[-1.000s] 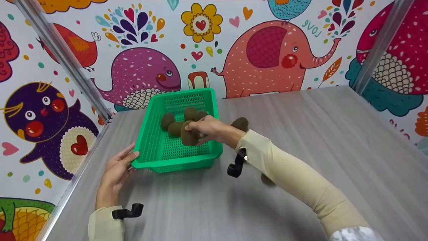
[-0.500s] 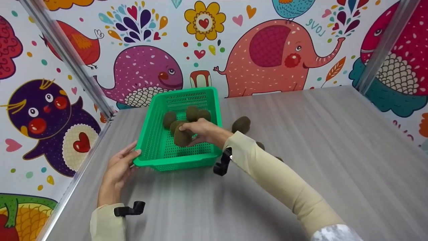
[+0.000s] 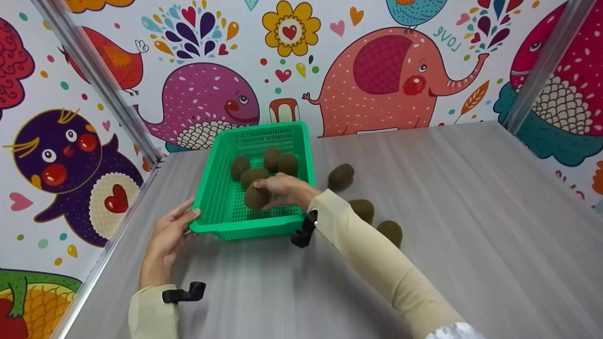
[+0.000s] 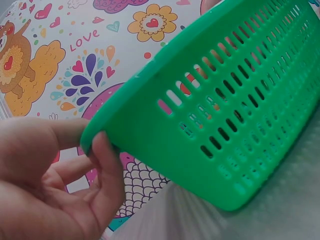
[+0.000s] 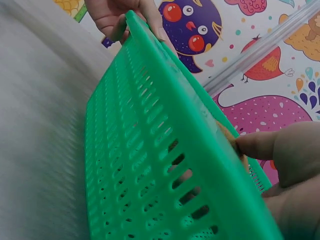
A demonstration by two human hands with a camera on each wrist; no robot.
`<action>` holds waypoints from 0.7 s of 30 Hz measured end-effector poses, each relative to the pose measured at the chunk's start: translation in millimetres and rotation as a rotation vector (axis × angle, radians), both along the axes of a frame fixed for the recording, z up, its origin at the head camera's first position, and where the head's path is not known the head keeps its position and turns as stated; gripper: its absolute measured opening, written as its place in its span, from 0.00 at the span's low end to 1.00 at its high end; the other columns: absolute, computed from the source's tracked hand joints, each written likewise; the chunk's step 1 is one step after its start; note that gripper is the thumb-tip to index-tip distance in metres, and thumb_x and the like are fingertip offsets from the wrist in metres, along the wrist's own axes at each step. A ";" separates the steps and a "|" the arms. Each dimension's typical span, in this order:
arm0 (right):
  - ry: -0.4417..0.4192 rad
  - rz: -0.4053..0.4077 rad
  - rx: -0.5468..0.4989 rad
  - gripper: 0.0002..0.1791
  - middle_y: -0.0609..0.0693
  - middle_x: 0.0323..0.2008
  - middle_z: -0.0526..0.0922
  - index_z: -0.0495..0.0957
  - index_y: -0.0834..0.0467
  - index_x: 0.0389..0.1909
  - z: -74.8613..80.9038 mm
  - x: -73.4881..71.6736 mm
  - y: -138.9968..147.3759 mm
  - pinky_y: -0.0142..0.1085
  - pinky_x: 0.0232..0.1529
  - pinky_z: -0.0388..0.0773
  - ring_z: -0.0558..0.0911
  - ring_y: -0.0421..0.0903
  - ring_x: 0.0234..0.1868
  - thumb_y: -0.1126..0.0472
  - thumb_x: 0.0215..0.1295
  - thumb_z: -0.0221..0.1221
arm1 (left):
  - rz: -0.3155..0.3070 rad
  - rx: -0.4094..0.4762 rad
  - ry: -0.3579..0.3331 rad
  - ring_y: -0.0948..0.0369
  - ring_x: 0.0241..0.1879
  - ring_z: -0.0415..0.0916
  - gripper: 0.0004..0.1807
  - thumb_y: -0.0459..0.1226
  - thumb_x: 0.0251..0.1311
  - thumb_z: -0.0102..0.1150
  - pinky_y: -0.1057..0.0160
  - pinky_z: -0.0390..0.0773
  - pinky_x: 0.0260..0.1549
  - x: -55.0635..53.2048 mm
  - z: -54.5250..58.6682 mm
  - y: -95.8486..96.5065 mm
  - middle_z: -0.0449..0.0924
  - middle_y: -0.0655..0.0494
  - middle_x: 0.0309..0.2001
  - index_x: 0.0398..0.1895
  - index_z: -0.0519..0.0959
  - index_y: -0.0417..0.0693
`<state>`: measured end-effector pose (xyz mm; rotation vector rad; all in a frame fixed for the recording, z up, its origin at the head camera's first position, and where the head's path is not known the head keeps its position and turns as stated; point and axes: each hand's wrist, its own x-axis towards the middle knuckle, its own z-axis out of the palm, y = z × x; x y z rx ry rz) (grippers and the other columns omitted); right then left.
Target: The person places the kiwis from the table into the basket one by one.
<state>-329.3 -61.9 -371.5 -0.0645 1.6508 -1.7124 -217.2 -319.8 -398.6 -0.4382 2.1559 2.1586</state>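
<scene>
My left hand point(image 3: 166, 242) pinches the near left corner of a green plastic basket point(image 3: 254, 231); the left wrist view has thumb and fingers on either side of the rim point(image 4: 95, 131). Inside the basket, my right hand point(image 3: 287, 189) grips a brown kiwi point(image 3: 256, 197) low over the slotted floor. Several more kiwis point(image 3: 288, 165) lie just behind it, towards the far end. In the right wrist view the basket wall point(image 5: 145, 150) hides most of the held kiwi, and only a sliver shows by the thumb.
Three kiwis lie on the grey table point(image 3: 471, 212) right of the basket: one farther back point(image 3: 341, 177), one in the middle point(image 3: 362, 210), one beside my right sleeve point(image 3: 390, 232). Patterned wall panels point(image 3: 292, 80) with metal corner posts stand behind and at the left.
My right hand has moved left and lower into the basket with the kiwi. As the arm shifted, the kiwis on the table came into fuller view. My left hand stays on the corner.
</scene>
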 end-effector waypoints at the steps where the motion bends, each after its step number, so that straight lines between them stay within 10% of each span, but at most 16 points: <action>1: -0.004 0.004 0.002 0.45 0.61 0.79 0.45 0.30 0.60 0.80 -0.9 -0.6 -1.1 0.54 0.69 0.69 0.58 0.62 0.77 0.61 0.77 0.51 | 0.001 -0.002 0.000 0.74 0.35 0.79 0.35 0.41 0.73 0.56 0.71 0.80 0.38 0.0 -0.1 0.0 0.79 0.75 0.42 0.79 0.56 0.50; 21: -0.044 -0.050 0.012 0.40 0.65 0.76 0.53 0.36 0.60 0.80 -1.9 -3.1 -3.2 0.46 0.66 0.74 0.62 0.60 0.76 0.70 0.77 0.47 | 0.003 0.020 -0.008 0.72 0.36 0.80 0.36 0.41 0.72 0.57 0.71 0.79 0.37 -0.6 0.3 0.1 0.79 0.73 0.42 0.79 0.56 0.51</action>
